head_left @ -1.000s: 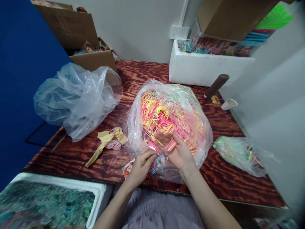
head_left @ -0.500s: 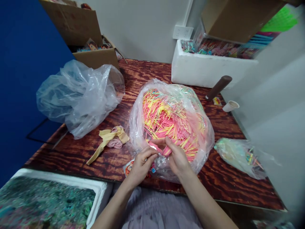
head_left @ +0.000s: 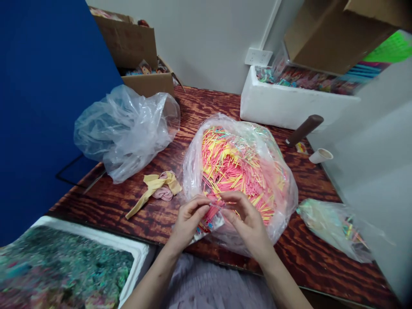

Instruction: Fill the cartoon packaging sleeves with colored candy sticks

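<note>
A large clear plastic bag [head_left: 192, 171] stands rolled open, heaped with thin pink and yellow sticks [head_left: 231, 169]. Over its near rim my left hand [head_left: 189, 218] is closed on a small clear packet with a colourful print [head_left: 206, 226]. My right hand [head_left: 247, 221] has its thumb and fingers curled at the packet's upper edge. A small bundle of pink sticks [head_left: 213, 210] lies at the packet's mouth between both hands, partly inside it. Fingers hide part of the packet.
Left lie an empty clear bag [head_left: 128, 128] and a yellow and pink cloth strip [head_left: 154, 186]. A foam box [head_left: 141, 253] sits below the table's left front. Right are a small bag [head_left: 331, 227], a paper cup [head_left: 321, 156], a brown cylinder [head_left: 304, 130] and a white foam box [head_left: 283, 105].
My right hand has brought the pink bundle left and down to the small packet, which now shows around the sticks. The whole view has shifted a little.
</note>
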The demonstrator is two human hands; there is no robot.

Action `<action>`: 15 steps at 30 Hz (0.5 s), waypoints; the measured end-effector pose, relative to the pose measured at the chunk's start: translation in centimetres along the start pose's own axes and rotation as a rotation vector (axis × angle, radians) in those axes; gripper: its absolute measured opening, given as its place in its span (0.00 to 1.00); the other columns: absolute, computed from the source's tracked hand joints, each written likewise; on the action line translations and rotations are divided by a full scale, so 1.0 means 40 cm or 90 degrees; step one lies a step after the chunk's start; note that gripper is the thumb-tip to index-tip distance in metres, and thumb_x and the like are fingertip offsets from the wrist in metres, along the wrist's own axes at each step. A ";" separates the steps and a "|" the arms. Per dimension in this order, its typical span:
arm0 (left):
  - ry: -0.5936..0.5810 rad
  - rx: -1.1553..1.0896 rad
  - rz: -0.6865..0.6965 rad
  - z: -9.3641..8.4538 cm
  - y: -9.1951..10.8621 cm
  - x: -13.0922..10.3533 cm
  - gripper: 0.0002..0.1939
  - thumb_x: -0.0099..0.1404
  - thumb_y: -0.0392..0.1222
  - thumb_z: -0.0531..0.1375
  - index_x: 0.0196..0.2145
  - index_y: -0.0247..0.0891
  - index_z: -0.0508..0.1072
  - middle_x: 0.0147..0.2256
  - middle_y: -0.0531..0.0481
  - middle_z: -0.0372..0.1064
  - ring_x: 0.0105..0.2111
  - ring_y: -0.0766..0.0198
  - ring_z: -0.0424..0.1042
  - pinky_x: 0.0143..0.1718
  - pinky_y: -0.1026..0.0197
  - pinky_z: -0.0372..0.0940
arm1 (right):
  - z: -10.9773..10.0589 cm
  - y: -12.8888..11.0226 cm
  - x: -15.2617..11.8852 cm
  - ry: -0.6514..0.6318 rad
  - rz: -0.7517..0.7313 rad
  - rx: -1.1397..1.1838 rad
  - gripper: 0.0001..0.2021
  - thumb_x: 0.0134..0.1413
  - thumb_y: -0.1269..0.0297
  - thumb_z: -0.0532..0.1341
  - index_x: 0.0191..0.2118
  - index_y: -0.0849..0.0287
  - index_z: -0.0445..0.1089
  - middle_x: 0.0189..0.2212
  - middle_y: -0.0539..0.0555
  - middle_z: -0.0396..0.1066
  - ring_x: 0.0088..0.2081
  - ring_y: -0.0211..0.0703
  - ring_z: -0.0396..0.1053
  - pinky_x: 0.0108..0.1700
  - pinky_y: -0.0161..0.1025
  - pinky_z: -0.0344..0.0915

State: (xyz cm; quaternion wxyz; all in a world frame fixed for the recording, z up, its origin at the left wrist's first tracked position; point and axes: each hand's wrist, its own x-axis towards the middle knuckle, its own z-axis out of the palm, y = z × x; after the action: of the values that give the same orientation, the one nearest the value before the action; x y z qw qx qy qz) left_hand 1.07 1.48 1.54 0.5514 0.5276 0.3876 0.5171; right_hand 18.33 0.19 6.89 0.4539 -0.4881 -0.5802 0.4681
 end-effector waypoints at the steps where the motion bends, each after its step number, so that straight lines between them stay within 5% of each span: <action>1: 0.000 -0.002 0.002 -0.002 0.005 0.000 0.07 0.66 0.37 0.59 0.39 0.39 0.78 0.39 0.49 0.73 0.42 0.62 0.71 0.47 0.62 0.64 | 0.006 -0.004 -0.005 -0.014 -0.036 -0.061 0.08 0.60 0.64 0.61 0.45 0.50 0.70 0.47 0.53 0.69 0.51 0.45 0.66 0.54 0.43 0.62; 6: 0.015 0.005 0.012 -0.015 0.024 -0.006 0.07 0.65 0.36 0.60 0.39 0.40 0.78 0.39 0.50 0.73 0.42 0.63 0.72 0.46 0.63 0.64 | 0.033 -0.009 -0.016 -0.049 -0.102 -0.198 0.10 0.63 0.65 0.58 0.48 0.51 0.69 0.50 0.55 0.67 0.54 0.47 0.63 0.56 0.45 0.59; 15: 0.023 0.033 -0.010 -0.042 0.054 -0.020 0.06 0.65 0.37 0.60 0.38 0.40 0.78 0.37 0.51 0.74 0.40 0.64 0.72 0.45 0.64 0.65 | 0.069 -0.025 -0.010 -0.087 -0.097 -0.141 0.09 0.63 0.64 0.58 0.48 0.52 0.69 0.48 0.54 0.69 0.53 0.46 0.65 0.56 0.45 0.61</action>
State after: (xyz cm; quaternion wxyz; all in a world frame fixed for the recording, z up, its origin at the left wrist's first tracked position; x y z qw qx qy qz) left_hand -1.03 0.78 3.31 0.5345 0.5295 0.4146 0.5119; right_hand 15.51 -0.59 7.43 0.3909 -0.4564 -0.6933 0.3978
